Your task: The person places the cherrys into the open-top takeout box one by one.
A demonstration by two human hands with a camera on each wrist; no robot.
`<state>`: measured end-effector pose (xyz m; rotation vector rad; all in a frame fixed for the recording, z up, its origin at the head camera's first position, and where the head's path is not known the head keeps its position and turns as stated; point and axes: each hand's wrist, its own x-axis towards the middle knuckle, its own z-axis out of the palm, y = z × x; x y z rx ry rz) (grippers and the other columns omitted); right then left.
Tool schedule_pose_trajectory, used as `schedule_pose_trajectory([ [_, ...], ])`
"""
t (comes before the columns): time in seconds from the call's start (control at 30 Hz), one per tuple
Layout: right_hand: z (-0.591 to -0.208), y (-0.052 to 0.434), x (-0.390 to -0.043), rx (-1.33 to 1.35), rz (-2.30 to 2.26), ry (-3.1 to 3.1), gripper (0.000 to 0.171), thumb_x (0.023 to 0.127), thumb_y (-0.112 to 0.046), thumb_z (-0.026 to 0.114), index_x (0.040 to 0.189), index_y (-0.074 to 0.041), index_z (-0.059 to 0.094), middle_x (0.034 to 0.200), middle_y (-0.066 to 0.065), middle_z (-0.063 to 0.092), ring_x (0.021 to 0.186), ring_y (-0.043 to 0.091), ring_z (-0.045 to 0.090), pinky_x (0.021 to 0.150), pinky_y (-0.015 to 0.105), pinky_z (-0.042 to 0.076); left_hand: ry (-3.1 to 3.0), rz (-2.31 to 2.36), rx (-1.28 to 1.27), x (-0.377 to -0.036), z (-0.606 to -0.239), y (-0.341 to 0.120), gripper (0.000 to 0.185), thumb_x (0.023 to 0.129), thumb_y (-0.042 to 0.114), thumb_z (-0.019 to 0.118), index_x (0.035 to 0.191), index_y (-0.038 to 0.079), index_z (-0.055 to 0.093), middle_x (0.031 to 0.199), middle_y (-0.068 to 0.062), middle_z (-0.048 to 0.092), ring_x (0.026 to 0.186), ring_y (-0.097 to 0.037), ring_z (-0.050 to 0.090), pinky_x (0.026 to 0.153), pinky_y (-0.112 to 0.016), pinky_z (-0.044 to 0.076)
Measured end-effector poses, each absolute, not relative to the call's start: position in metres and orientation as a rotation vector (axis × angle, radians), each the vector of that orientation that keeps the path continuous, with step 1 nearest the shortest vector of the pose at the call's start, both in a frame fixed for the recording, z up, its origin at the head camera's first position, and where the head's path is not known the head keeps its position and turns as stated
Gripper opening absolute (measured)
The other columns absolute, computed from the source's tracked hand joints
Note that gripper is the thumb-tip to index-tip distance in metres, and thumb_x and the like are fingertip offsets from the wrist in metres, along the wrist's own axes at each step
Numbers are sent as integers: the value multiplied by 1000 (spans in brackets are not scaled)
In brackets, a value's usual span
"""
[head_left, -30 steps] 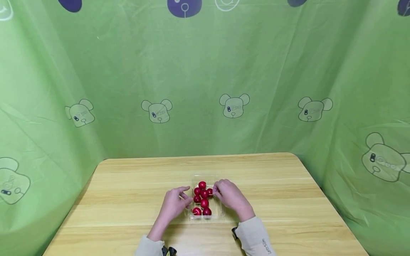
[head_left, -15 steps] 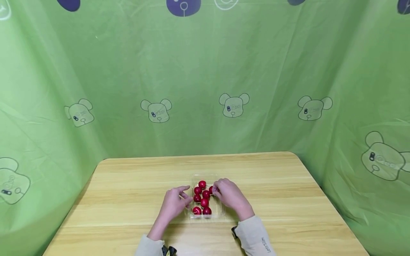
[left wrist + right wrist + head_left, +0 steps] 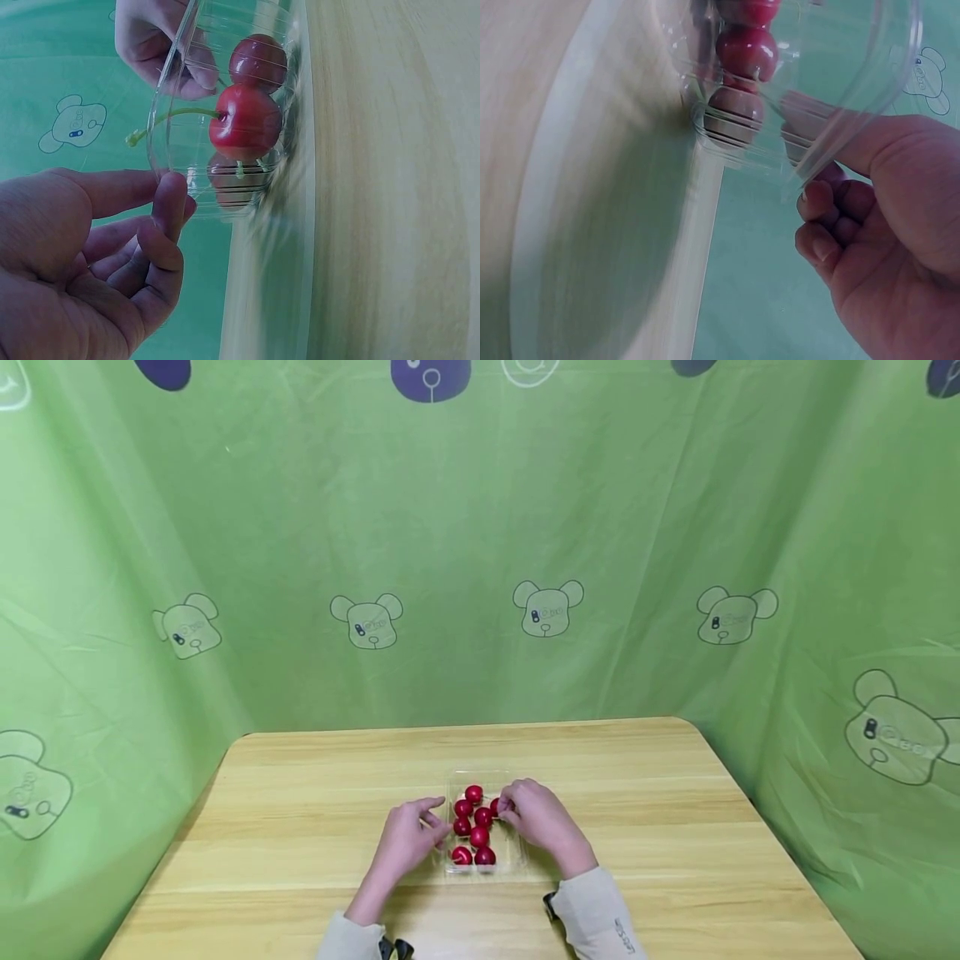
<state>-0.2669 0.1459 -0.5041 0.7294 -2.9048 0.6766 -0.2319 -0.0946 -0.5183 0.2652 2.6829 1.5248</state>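
While cherries point(image 3: 477, 827) sit in clear tray point(image 3: 516, 860) | left hand point(image 3: 405, 843) touches rim, relaxed | right hand point(image 3: 542, 820) pinches rim

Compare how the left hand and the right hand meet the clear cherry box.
The left hand lies at the clear box's left edge, fingertips touching it, fingers mostly straight; the right hand is at the right edge, fingers curled, pinching the rim. Both flank the cherries on the wooden table.
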Motion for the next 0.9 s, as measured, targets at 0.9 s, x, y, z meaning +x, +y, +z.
schedule_pose_trajectory([
  [0.9, -495, 155, -273, 684, 819, -2910, 14, 90, -10, 79, 103, -8, 76, 86, -6, 65, 80, 11, 59, 77, 33, 55, 2734, 1476, 249, -238, -512, -110, 46, 99, 17, 70, 139, -3, 60, 90, -14, 75, 68, -23, 72, 51, -25, 54],
])
